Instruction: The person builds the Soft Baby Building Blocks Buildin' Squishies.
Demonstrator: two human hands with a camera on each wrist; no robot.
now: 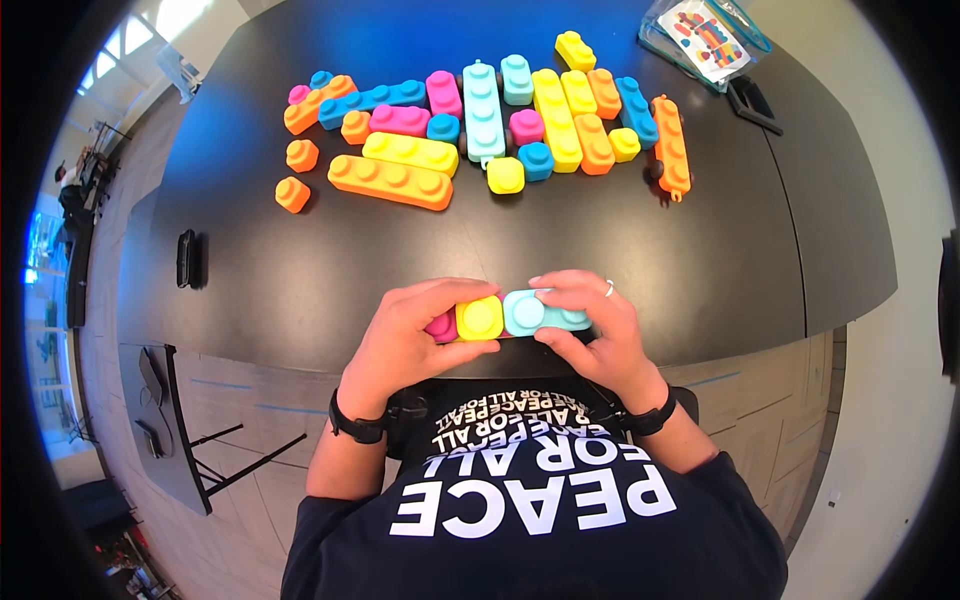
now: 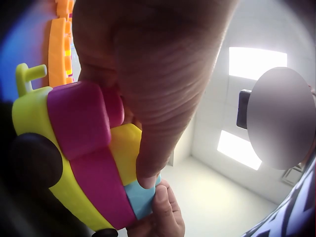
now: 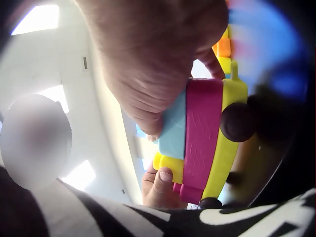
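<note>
Near the table's front edge, both hands are on a stacked toy train car made of soft-coloured building blocks. My left hand (image 1: 400,320) pinches a square yellow block (image 1: 480,318) between thumb and fingers. Beside it, my right hand (image 1: 605,335) grips a light blue block (image 1: 527,312) from its front and back sides. The wrist views show a long magenta block (image 3: 202,128) underneath both. A smaller magenta block (image 2: 79,118) sits at the left end. At the bottom is a yellow wheeled base (image 2: 34,111) with dark wheels (image 3: 237,122) and a coupling hook (image 2: 29,76).
Across the table's far half lie many loose blocks, among them a long orange block (image 1: 390,182), a light blue wheeled base (image 1: 484,115) and an orange wheeled base (image 1: 671,150). A clear bag with a picture card (image 1: 708,40) lies back right. A dark case (image 1: 186,258) is at left.
</note>
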